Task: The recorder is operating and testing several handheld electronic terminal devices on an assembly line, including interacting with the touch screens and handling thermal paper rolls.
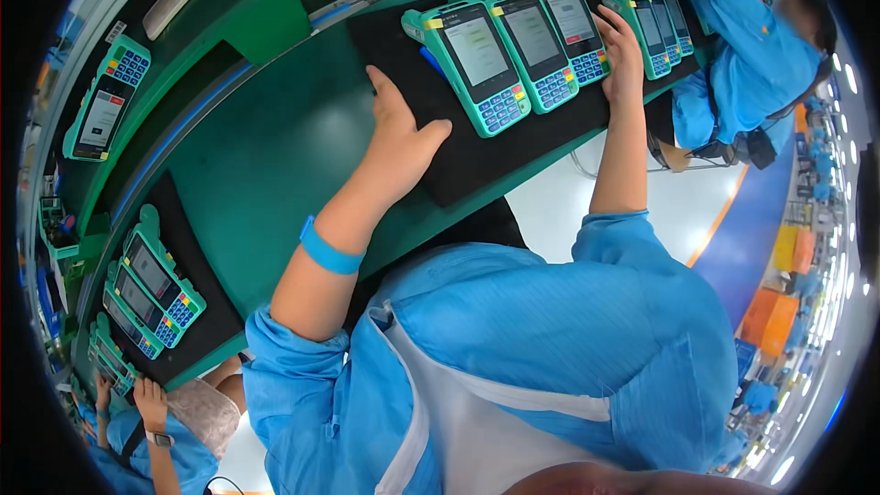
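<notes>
Three green card payment terminals stand close together on a black mat (458, 174): the left terminal (477, 46), the middle terminal (532, 32) and the right terminal (570, 18). Each has a lit screen above a blue keypad. My right hand (623, 60) lies along the right edge of the right terminal, fingers stretched out and not wrapped round it. My left hand (396, 142) hovers over the mat's left part, left of the left terminal. Its forefinger points away and its thumb is spread, with nothing held. A blue band (330, 249) circles my left wrist.
More terminals (653, 27) stand farther right, near a seated co-worker (756, 64) in blue. Other terminals (151, 289) sit at the left, by another person's hand (149, 403). One terminal (108, 101) rests on a green ledge. The green bench (266, 156) lies between the mats.
</notes>
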Available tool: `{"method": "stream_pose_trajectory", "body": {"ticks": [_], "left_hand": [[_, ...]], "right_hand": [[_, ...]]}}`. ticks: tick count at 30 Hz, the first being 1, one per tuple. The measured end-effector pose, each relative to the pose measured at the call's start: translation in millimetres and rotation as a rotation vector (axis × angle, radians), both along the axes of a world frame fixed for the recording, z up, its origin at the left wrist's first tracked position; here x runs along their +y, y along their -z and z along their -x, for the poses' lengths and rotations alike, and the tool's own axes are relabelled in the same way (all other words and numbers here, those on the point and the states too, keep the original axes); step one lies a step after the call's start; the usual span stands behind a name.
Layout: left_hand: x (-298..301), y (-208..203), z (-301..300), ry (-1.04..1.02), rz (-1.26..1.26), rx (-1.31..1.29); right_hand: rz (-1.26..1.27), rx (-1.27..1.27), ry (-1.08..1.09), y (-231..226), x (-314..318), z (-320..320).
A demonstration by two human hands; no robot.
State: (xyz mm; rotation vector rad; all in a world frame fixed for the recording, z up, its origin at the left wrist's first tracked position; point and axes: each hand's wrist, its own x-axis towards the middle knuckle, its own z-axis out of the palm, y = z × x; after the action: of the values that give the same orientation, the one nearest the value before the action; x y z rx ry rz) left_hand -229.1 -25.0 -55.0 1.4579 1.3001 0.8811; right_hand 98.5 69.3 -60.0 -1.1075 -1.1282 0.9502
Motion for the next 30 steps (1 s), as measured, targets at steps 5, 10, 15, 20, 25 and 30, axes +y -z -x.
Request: {"method": "stream_pose_trajectory", "body": {"ticks": [5, 10, 15, 20, 25, 30], "left_hand": [[-51, -7, 43, -0.090, -0.121, 0.158], [-112, -12, 128, -0.647, -0.388, 1.410], [-155, -9, 179, -0.617, -0.223, 1.593], [-126, -42, 127, -0.185, -0.299, 1.585], [-85, -54, 69, -0.109, -0.604, 1.395], [-104, -89, 52, -0.221, -0.687, 1.012]], "right_hand": [[-0.035, -0.117, 0.046, 7, 5, -2], [-0.086, -0.120, 0.106, 7, 0, -4], [-0.067, -0.124, 0.087, 0, 3, 2], [-0.028, -0.101, 0.049, 1, 3, -5], [-0.024, -0.099, 0.061, 6, 5, -12], [-0.049, -0.166, 0.077, -14, 0, 9]]}}
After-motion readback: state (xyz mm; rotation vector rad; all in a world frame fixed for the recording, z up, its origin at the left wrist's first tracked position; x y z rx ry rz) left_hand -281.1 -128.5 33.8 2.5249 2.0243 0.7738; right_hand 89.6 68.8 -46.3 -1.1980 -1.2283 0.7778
